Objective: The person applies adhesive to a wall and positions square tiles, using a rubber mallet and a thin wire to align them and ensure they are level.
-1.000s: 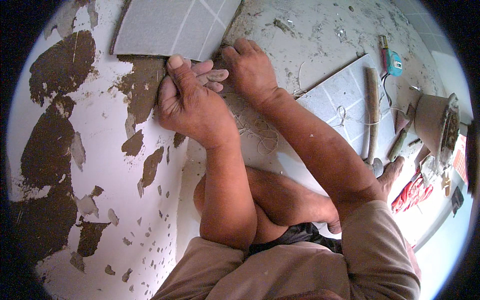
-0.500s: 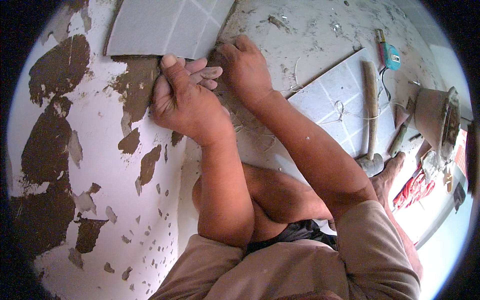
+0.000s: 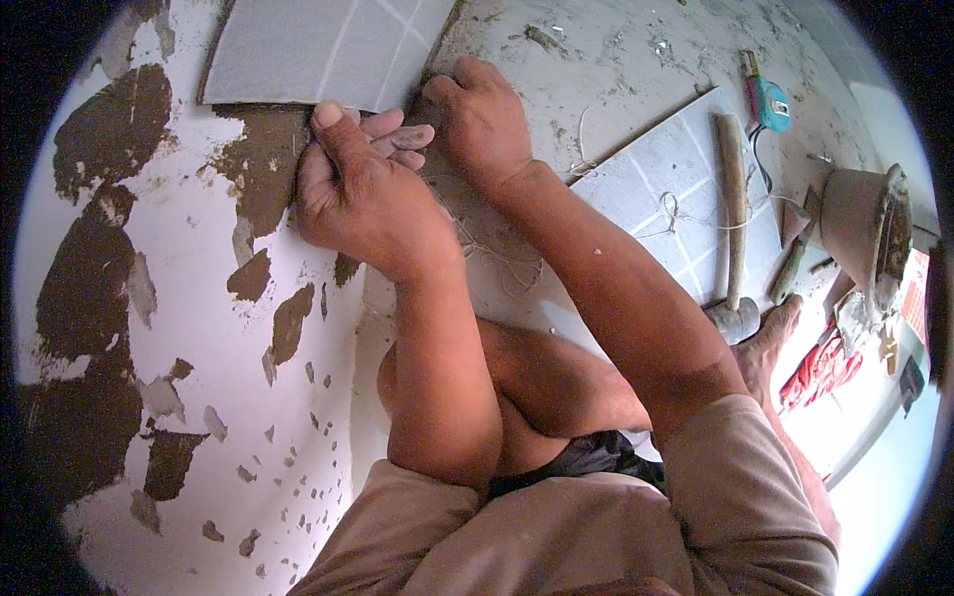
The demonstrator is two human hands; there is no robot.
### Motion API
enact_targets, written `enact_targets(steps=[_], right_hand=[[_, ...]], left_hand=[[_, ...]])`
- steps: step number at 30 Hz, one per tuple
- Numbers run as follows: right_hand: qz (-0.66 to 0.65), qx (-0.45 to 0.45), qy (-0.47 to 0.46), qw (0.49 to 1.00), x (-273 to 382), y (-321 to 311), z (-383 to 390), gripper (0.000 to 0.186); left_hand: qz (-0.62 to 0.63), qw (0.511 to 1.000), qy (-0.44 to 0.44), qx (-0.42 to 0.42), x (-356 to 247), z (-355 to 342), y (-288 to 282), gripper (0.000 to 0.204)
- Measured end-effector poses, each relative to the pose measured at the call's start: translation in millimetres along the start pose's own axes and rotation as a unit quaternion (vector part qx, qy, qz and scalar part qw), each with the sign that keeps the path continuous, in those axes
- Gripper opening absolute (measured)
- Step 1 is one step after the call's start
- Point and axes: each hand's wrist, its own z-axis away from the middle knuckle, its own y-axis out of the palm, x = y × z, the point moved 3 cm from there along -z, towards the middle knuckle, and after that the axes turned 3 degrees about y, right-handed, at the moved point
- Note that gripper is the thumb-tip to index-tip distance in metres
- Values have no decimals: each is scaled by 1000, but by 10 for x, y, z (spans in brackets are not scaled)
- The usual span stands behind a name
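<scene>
A pale grey tile [image 3: 318,50] with lighter crossing lines lies against the wall at the upper left. At its lower edge is my left hand [image 3: 363,189], palm partly up, thumb raised over the edge and fingers stretched out. It holds nothing that I can see. Just right of it, by the tile's lower right corner, my right hand [image 3: 484,124] is closed with its fingers curled down. Whatever it may hold is hidden. Thin pale string [image 3: 507,260] lies in loose loops on the floor below my right hand.
A second tile [image 3: 656,189] lies on the floor to the right, with a wooden-handled hammer [image 3: 732,199] across it. Beyond are a teal tape measure [image 3: 770,104], a trowel-like tool [image 3: 792,260], a dirty bucket [image 3: 860,223] and a red-and-white cloth [image 3: 820,372]. Brown patches [image 3: 89,278] mark the white wall.
The whole view has shifted slightly, so things appear a little higher and further left. Both hands keep nearly the same places and poses by the tile.
</scene>
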Motion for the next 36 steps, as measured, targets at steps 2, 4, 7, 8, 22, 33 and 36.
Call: enact_targets(steps=[2,4,7,8,22,33,36], right_hand=[[18,-61,-12,998,18,-14,-12,19],[15,-47,-5,999,-13,-23,-30,19],[-16,-30,18,999,-54,-56,-35,20],[-43,-29,35,998,-67,-73,-35,21],[67,54,-50,995,-132,-122,-62,22],[13,13,-57,998,-146,-94,-143,16],[17,50,-14,998,-98,-217,-113,13]], left_hand=[[0,1000,-12,-7,1,1,-2,40],[7,1000,-14,-5,-17,6,2,39],[9,1000,-14,5,-6,20,-37,36],[3,1000,-10,15,-5,24,-46,34],[19,999,-43,-2,-19,17,-48,33],[76,993,-90,-29,7,60,25,32],[56,995,-77,9,-137,95,-35,34]])
